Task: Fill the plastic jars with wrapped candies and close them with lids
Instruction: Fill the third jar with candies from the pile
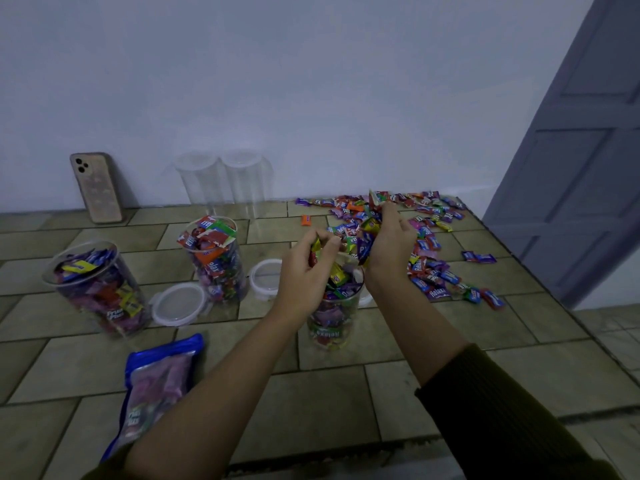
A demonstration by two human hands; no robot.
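Note:
A clear plastic jar (331, 320), nearly full of wrapped candies, stands between my forearms. My left hand (306, 268) is curled round a few candies right over its mouth. My right hand (389, 244) grips a bunch of candies beside the jar's far right rim, at the edge of the loose candy pile (429, 244). Two more filled jars without lids stand to the left, one at the far left (100, 289) and one in the middle (218, 258). Two lids lie flat: one (178, 304) between those jars, another (265, 277) left of my left hand.
Two empty clear jars (225, 181) stand against the back wall. A phone (97, 187) leans on the wall at the left. A blue candy bag (156, 382) lies near the front left. The tiled surface (346, 410) ends at the right, beside a grey door (581, 161).

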